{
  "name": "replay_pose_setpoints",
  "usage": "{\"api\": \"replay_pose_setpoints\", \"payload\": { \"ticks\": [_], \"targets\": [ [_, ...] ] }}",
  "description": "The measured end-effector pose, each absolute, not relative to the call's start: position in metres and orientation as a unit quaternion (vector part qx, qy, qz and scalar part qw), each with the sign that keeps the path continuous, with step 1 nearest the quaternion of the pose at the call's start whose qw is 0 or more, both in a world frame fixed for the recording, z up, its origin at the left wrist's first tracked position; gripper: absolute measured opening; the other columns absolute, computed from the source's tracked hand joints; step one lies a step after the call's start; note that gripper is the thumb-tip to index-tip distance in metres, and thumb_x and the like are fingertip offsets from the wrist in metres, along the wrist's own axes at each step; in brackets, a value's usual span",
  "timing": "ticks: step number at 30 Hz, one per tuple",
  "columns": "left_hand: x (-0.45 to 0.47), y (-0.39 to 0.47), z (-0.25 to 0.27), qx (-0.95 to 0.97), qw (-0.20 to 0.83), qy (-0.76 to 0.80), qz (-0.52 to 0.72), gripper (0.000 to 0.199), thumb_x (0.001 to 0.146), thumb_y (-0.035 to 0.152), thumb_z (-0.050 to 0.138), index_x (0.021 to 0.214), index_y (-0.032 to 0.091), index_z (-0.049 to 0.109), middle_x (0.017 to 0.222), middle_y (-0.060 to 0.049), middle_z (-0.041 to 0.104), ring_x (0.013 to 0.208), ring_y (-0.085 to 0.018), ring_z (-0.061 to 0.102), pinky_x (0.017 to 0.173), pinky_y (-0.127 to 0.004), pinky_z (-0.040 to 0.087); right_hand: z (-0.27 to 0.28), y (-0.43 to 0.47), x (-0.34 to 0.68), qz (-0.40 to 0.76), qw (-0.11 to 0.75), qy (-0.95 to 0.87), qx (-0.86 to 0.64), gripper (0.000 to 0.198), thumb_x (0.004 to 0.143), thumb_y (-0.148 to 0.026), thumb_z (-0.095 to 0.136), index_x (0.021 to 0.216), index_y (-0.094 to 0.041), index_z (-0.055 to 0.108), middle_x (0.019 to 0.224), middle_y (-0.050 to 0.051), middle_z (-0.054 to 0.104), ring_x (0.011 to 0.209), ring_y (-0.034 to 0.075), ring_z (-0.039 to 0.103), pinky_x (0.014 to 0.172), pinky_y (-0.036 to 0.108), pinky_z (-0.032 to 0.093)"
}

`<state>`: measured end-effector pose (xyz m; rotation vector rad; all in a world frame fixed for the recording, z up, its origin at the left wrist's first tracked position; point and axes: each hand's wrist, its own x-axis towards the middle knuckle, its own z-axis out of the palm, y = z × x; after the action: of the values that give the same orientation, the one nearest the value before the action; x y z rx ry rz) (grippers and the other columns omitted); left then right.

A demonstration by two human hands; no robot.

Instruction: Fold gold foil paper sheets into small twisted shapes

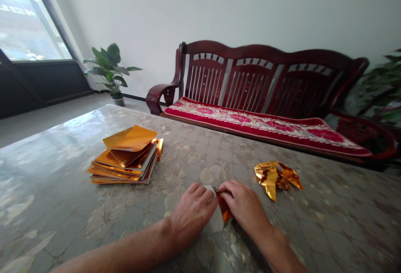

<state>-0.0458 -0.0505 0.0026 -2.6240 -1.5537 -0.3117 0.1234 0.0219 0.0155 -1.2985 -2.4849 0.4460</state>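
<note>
foil sheet [224, 211]: count 1, lying on the table [175, 239] between the two hands, close to the near edge of the view
sheet look: one face shiny orange-gold, other face dull pale grey; partly folded, a narrow orange flap showing next to the right fingers, grey face up beside and below it; upper part mostly hidden by fingers
hands: count 2, both bare
left hand [196, 207]: fingers curled down over the sheet's grey part, touching it; pinching or just pressing, cannot tell
right hand [246, 202]: thumb and fingers pinched on the upper edge of the orange flap
folded foil [272, 177]: one bunch, gold, creased, pointed ends, right of the right hand, apart from it; pieces in it cannot be counted
sheet stack [120, 166]: count 1, orange and grey layers, untidy, top sheets askew; left of and beyond the left hand; too many layers to count
table count: 1, glossy grey top with flower and grid pattern
bench [247, 82]: count 1, dark red wood, slatted back, beyond the table
seat cover [266, 126]: count 1, red with pale floral band, on the bench
plants: count 2, one potted plant [109, 70] left of the bench, leafy plant [380, 82] at right edge
window [31, 18]: upper left
</note>
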Motion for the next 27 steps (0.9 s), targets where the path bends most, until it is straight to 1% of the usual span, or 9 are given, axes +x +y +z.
{"api": "replay_pose_setpoints", "payload": {
  "ticks": [6, 10, 14, 18, 22, 27],
  "targets": [
    [-0.046, -0.051, 0.003, -0.848, 0.011, -0.520, -0.106, 0.015, 0.097, 0.025, 0.051, 0.110, 0.020, 0.057, 0.100, -0.003, 0.062, 0.092, -0.022, 0.055, 0.083, -0.037, 0.046, 0.006, 0.022, 0.124, 0.105, 0.169, -0.873, -0.445, 0.014, 0.087, -0.014, 0.054, 0.082, -0.024, 0.062, 0.086, 0.000, 0.066, 0.087, 0.019, 0.060, 0.072, 0.028, 0.038],
    [-0.046, -0.051, 0.001, -0.834, -0.003, -0.542, -0.106, 0.016, 0.095, 0.022, 0.053, 0.111, 0.021, 0.056, 0.109, -0.004, 0.060, 0.098, -0.023, 0.056, 0.085, -0.037, 0.047, 0.006, 0.020, 0.122, 0.081, 0.182, -0.876, -0.439, 0.011, 0.086, -0.012, 0.055, 0.083, -0.023, 0.057, 0.085, 0.000, 0.065, 0.087, 0.020, 0.059, 0.069, 0.029, 0.036],
    [-0.045, -0.051, -0.001, -0.840, -0.016, -0.534, -0.100, 0.014, 0.095, 0.019, 0.053, 0.109, 0.019, 0.055, 0.105, -0.004, 0.062, 0.096, -0.022, 0.057, 0.085, -0.037, 0.049, 0.006, 0.022, 0.121, 0.100, 0.182, -0.879, -0.429, 0.012, 0.086, -0.011, 0.054, 0.081, -0.023, 0.055, 0.083, 0.000, 0.064, 0.085, 0.020, 0.059, 0.070, 0.029, 0.037],
    [-0.045, -0.051, 0.000, -0.841, -0.019, -0.530, -0.105, 0.022, 0.095, 0.017, 0.054, 0.116, 0.019, 0.052, 0.105, -0.004, 0.063, 0.097, -0.023, 0.058, 0.086, -0.038, 0.050, 0.005, 0.024, 0.121, 0.128, 0.180, -0.869, -0.442, 0.011, 0.086, -0.013, 0.053, 0.081, -0.023, 0.055, 0.083, 0.000, 0.065, 0.084, 0.019, 0.060, 0.070, 0.028, 0.038],
    [-0.045, -0.054, 0.006, -0.838, -0.034, -0.533, -0.114, 0.025, 0.096, 0.016, 0.051, 0.121, 0.020, 0.049, 0.108, -0.003, 0.063, 0.098, -0.022, 0.059, 0.087, -0.036, 0.050, 0.006, 0.024, 0.123, 0.150, 0.172, -0.857, -0.462, 0.010, 0.087, -0.015, 0.052, 0.083, -0.023, 0.055, 0.084, 0.000, 0.066, 0.085, 0.020, 0.060, 0.069, 0.028, 0.038],
    [-0.045, -0.056, 0.011, -0.833, -0.012, -0.540, -0.120, 0.037, 0.095, 0.012, 0.047, 0.131, 0.024, 0.044, 0.126, -0.006, 0.056, 0.101, -0.022, 0.059, 0.087, -0.036, 0.051, 0.007, 0.023, 0.122, 0.146, 0.160, -0.859, -0.464, 0.010, 0.088, -0.014, 0.050, 0.085, -0.023, 0.054, 0.087, 0.001, 0.066, 0.088, 0.020, 0.061, 0.071, 0.028, 0.037]
  ]
}}
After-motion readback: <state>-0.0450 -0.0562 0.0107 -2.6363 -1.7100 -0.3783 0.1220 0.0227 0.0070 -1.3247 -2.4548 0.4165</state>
